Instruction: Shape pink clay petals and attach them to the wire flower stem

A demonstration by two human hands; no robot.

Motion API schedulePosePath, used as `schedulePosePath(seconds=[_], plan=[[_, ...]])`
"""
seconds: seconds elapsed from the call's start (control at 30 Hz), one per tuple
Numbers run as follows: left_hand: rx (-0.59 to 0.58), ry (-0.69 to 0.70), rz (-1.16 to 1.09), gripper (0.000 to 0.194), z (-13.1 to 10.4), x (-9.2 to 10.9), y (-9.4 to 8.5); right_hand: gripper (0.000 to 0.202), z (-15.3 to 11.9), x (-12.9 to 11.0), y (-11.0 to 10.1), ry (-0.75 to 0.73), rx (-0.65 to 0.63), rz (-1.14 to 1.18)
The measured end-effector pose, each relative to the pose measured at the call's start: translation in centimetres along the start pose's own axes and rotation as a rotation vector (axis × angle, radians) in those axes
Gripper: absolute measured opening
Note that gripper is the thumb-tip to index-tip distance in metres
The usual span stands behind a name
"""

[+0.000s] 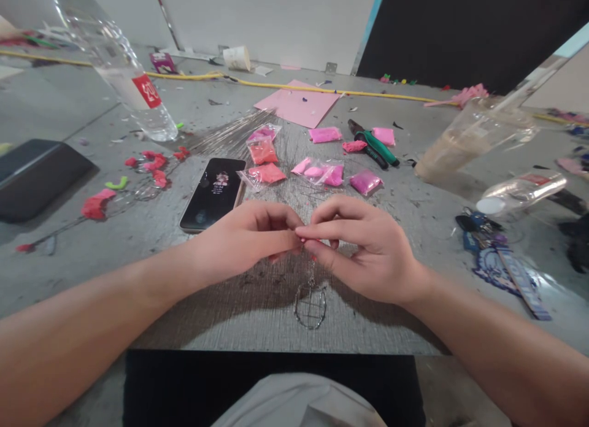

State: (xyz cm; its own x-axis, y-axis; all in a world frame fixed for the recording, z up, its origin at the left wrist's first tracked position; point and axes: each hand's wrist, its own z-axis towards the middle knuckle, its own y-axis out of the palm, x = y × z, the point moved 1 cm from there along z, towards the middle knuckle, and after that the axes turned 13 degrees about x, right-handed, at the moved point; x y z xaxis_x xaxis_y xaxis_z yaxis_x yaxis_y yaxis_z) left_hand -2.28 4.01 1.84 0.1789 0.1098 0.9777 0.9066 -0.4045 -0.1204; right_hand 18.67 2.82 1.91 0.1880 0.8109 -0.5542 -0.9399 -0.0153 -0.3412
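Note:
My left hand [248, 238] and my right hand [363, 243] meet fingertip to fingertip over the table, both closed in a pinch. Between them is a small bit of pinkish-red modelling clay [302, 239], mostly covered by the fingers. Just below the fingertips a twisted wire frame [310, 305] runs down to a round loop with crossing wires. Its upper end is hidden by my hands. Beyond my hands lie bags of pink clay [329, 173] and bags of coral clay [267, 173]. A phone [212, 194] lies beside my left hand.
Green-handled pliers [375, 146], loose wires [230, 132] and a pink sheet [301, 102] lie farther back. A water bottle [133, 89] and red clay pieces [99, 204] are at left. At right are a plastic drink cup [460, 142], a small bottle [524, 192] and keys with charms [483, 227].

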Motion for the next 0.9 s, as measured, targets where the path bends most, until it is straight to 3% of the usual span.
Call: schedulePosePath(seconds=[0.27,0.47,0.57,0.73,0.8,0.9], plan=[[0.019,0.005,0.027,0.008,-0.2,0.6,0.3,0.016,0.0,0.0,0.0,0.036,-0.005,0.014],[0.046,0.157,0.153,0.013,-0.4,0.7,0.6,0.013,0.4,-0.4,-0.2,0.203,-0.068,0.022],[0.085,0.285,0.277,0.014,-0.8,0.9,0.7,0.008,0.5,-0.5,-0.1,0.415,-0.106,0.138],[0.191,0.559,0.450,0.011,-1.5,1.3,0.9,0.016,0.2,-0.1,0.4,0.989,-0.070,0.619],[0.223,0.593,0.445,0.011,-1.5,1.4,0.9,0.019,0.2,-0.1,0.4,1.104,-0.070,0.758],[0.253,0.569,0.436,0.013,-1.1,1.4,0.7,0.018,0.4,0.0,0.0,1.154,-0.030,0.812]])
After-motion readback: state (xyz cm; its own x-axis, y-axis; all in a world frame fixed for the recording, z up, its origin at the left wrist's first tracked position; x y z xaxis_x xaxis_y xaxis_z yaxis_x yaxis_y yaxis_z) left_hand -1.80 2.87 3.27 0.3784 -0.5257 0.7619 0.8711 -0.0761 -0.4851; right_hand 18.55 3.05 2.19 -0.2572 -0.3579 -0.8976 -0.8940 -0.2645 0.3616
